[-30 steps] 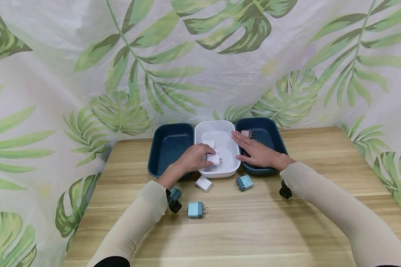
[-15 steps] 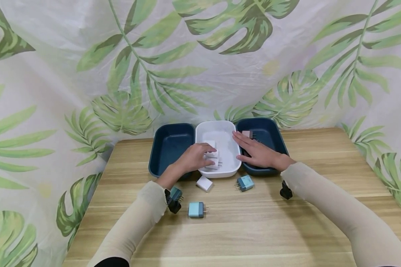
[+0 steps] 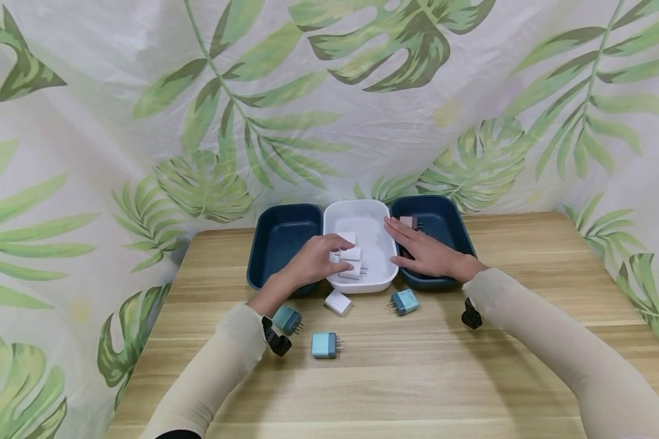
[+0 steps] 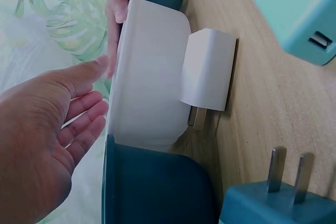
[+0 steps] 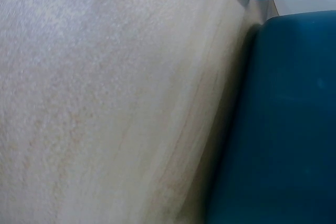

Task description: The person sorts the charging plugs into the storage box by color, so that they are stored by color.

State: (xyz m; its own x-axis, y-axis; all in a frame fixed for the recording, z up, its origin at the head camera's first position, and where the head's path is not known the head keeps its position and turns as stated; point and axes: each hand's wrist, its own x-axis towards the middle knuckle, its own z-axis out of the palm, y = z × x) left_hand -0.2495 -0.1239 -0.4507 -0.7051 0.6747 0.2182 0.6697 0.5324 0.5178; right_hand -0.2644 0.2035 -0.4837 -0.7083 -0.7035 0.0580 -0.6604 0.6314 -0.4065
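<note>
On my feed the left hand (image 3: 320, 259) hovers over the white tray (image 3: 376, 228), thumb and fingertips parted, a white charger (image 3: 351, 254) lined up with the gap; whether skin touches it I cannot tell, though the left wrist view shows loosely bent fingers gripping nothing. At least two more white chargers (image 3: 352, 270) lie with it in that tray, which stands mid-way along the far edge of the table (image 3: 445, 378). The right hand (image 3: 431, 251) lies flat and straight-fingered over the right blue tray (image 3: 445, 228), fingertips at the white tray's right rim. Towards the near edge, I see a loose white charger (image 3: 337, 302) just off the white tray and three pale-blue chargers (image 3: 324, 345). I judge the step in hand to be releasing a charger; next calls, I think, for lifting the left hand clear without nudging the others
</note>
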